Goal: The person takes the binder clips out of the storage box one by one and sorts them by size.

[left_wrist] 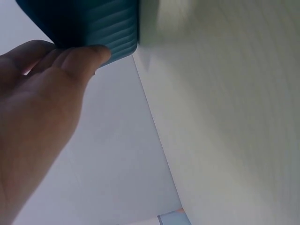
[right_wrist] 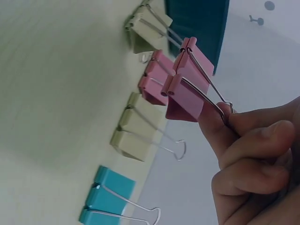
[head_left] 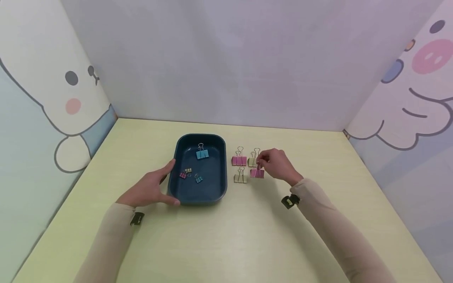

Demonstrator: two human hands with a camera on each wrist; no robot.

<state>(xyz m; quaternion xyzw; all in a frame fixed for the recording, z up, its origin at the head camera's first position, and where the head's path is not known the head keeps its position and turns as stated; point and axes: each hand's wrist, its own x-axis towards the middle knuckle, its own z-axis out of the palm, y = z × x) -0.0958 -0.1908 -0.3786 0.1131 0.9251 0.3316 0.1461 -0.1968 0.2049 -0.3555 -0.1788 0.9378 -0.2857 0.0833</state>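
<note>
My right hand (head_left: 277, 163) pinches a pink binder clip (right_wrist: 190, 84) by its wire handles, between thumb and forefinger, above the tabletop. Around it stand a second pink binder clip (head_left: 239, 160), a pale yellow one (head_left: 252, 162) and another pale yellow one (head_left: 240, 179). A teal binder clip (right_wrist: 108, 194) shows in the right wrist view; in the head view the right hand seems to hide it. My left hand (head_left: 148, 186) rests against the left side of a dark blue tray (head_left: 226, 169), thumb at its near corner, fingers spread along the outside wall.
Inside the tray are a large light-blue binder clip (head_left: 202, 153) and small clips: pink (head_left: 183, 175), yellow (head_left: 188, 170) and teal (head_left: 199, 179). The pale table (head_left: 226, 243) meets a plain wall (head_left: 226, 70) behind and cartoon-printed walls at both sides.
</note>
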